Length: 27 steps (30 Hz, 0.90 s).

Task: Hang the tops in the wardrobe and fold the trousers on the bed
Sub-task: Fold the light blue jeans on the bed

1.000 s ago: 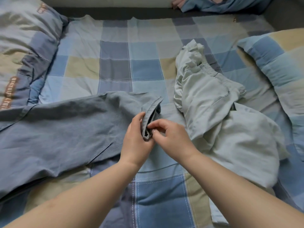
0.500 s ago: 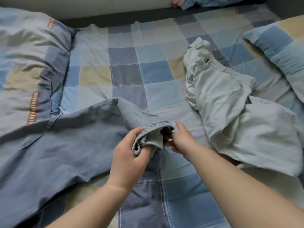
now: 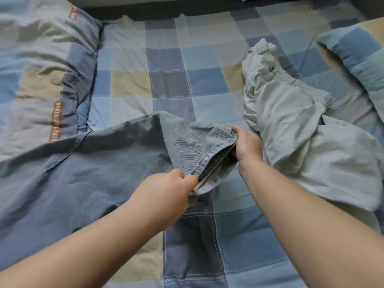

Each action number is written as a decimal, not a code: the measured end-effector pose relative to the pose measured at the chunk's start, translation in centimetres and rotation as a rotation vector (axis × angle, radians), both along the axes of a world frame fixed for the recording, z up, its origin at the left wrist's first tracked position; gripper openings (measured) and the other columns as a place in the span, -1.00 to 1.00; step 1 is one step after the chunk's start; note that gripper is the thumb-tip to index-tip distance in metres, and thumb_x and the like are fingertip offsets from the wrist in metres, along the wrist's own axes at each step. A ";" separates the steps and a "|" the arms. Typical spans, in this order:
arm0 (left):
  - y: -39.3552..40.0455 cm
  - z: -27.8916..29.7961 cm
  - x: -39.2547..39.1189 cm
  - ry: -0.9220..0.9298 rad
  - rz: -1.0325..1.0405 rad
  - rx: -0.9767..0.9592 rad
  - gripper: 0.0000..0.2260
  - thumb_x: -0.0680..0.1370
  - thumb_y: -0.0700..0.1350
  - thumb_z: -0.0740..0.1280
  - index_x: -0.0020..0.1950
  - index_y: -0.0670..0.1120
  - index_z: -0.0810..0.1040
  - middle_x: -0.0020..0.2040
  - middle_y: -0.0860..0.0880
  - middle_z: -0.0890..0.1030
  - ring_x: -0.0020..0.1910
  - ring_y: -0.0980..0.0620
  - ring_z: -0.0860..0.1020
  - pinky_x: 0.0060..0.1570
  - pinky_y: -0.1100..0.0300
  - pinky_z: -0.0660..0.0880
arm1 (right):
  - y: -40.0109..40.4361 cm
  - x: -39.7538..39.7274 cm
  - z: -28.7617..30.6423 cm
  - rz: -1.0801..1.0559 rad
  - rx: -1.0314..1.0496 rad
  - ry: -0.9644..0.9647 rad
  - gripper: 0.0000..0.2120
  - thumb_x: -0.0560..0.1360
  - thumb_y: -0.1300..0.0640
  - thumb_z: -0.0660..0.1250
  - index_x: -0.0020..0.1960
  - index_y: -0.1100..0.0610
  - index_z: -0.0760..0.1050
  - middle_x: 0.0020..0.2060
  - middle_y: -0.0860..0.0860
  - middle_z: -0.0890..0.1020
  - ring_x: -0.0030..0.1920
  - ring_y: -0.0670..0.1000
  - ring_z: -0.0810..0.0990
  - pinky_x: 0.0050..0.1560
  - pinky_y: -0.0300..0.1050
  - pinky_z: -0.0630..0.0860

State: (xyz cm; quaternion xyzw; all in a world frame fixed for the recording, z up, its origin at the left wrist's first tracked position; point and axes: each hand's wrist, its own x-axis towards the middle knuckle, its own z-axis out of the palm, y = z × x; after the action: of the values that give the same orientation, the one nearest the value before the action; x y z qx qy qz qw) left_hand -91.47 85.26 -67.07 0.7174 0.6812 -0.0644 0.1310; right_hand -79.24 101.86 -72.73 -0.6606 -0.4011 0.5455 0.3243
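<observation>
A bed covered with a checked sheet of blue, grey, pale-green and sand-yellow squares [image 3: 172, 59] carries everything in view. A puffy quilt in the same checks with a brown lettered strip [image 3: 41, 65] lies bunched along its left side, and a matching checked pillow [image 3: 357, 57] rests at the right edge. Blue-grey denim trousers [image 3: 83, 169] are spread flat across the near left of the sheet, partly overlapping the quilt's edge, while a crumpled pale-green cotton garment [image 3: 295, 129] lies in a heap on the right, between the trousers and the pillow.
</observation>
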 end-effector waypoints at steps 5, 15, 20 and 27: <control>1.4 3.0 4.2 -0.121 -0.089 -0.005 -0.92 0.50 -0.03 0.19 -0.11 0.05 0.27 -0.15 0.00 0.31 -0.20 -0.16 0.47 -0.28 0.13 0.27 | 0.7 1.8 1.8 0.088 0.204 -0.178 -0.59 0.48 0.17 0.31 0.32 0.14 0.49 0.06 -0.02 0.62 0.05 -0.09 0.55 0.11 -0.38 0.38; 6.7 7.3 19.6 -0.719 -0.171 -0.188 -0.69 0.45 -0.08 0.33 -0.37 -0.04 0.24 -0.33 0.00 0.38 -0.39 0.05 0.32 -0.40 0.21 0.24 | 4.0 14.2 5.7 0.342 0.267 -0.392 -0.68 0.49 0.27 0.31 0.23 0.11 0.57 -0.34 -0.15 0.48 -0.38 -0.22 0.40 -0.21 -0.40 0.36; 8.9 5.8 26.0 -0.788 -0.200 -0.319 -0.72 0.46 -0.05 0.32 -0.37 -0.07 0.30 -0.42 -0.02 0.38 -0.44 0.08 0.37 -0.48 0.23 0.27 | 4.7 21.4 5.7 0.506 0.191 -0.483 -0.70 0.48 0.23 0.36 0.21 0.08 0.58 -0.14 0.05 0.65 -0.10 0.03 0.59 -0.07 -0.29 0.43; 6.9 -6.2 29.1 -0.484 -0.068 -0.651 -0.53 0.56 0.07 0.26 0.45 0.03 0.29 0.35 -0.10 0.41 0.29 -0.13 0.42 0.22 0.06 0.38 | 3.6 26.4 -1.0 0.687 -0.048 -0.566 -0.55 0.54 0.25 0.26 0.42 0.09 0.35 0.33 0.07 0.48 0.30 0.02 0.47 0.27 -0.10 0.40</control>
State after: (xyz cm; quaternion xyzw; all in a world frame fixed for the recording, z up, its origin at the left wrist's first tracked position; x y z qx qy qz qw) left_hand -62.39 92.16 -73.29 0.6549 0.5505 -0.1103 0.5059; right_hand -52.83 105.41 -73.70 -0.6196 -0.6575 0.4285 -0.0138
